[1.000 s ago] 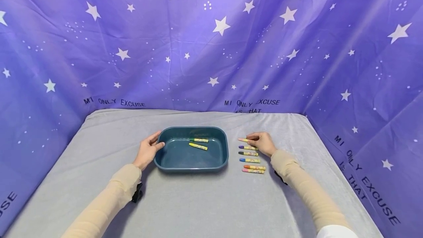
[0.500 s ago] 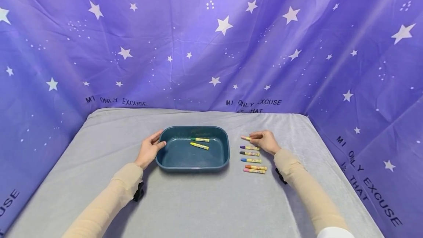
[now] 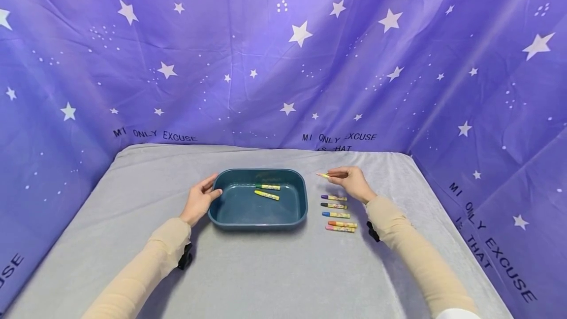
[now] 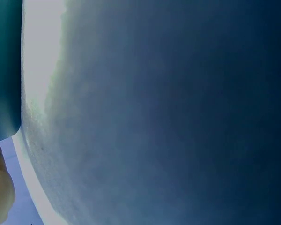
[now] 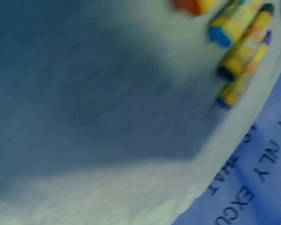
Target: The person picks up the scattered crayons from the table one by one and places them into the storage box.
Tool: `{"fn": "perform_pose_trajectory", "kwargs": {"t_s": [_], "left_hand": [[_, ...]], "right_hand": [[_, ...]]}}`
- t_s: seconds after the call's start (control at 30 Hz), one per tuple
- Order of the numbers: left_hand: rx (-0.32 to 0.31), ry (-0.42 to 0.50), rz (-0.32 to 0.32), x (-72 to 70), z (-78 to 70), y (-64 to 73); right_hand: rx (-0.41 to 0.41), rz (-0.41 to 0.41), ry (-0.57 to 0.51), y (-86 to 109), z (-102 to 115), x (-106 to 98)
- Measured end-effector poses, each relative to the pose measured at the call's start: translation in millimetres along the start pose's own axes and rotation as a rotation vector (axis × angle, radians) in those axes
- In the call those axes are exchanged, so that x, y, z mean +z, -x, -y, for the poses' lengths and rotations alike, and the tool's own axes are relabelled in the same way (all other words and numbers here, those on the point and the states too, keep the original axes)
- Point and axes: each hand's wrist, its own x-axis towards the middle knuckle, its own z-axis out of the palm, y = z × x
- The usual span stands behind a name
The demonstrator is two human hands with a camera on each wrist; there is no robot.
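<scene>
A peach-tipped crayon (image 3: 322, 175) in a yellow wrapper is pinched between the thumb and fingers of my right hand (image 3: 353, 184), above the cloth at the right of the blue-green tray (image 3: 257, 226). My left hand (image 3: 198, 203) grips the tray's left side, thumb over the rim and fingers along the outside. Inside the tray lie a green crayon (image 3: 268, 187) and a yellow crayon (image 3: 267, 195). The left wrist view catches a piece of the tray wall (image 4: 4, 70) and a finger (image 4: 1, 192) beside it.
Right of the tray lie a purple crayon (image 3: 334, 198), a black one (image 3: 334, 206), a blue one (image 3: 336, 215), an orange one (image 3: 342, 224) and a pink one (image 3: 340, 229). Grey cloth (image 3: 274, 274) covers the table; a purple star-printed curtain (image 3: 248, 53) hangs behind.
My right hand has lifted the peach-tipped crayon off the cloth, away from the row and slightly toward the tray. The left hand still holds the tray in place.
</scene>
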Motion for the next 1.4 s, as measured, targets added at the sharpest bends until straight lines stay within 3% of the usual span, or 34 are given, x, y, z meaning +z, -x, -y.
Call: {"fn": "perform_pose_trajectory", "kwargs": {"t_s": [0.6, 1.17, 1.4], "left_hand": [[-0.007, 0.008, 0.003, -0.3, -0.7, 1.4], [-0.007, 0.005, 0.016, 1.5, -3.8, -0.4], [-0.017, 0.000, 0.014, 0.5, -3.2, 1.2]], "right_hand": [[-0.080, 0.072, -0.072, -1.8, 53, 35], [-0.095, 0.097, -0.078, -16.5, 78, 87], [-0.094, 0.146, -0.098, -18.8, 82, 108]]}}
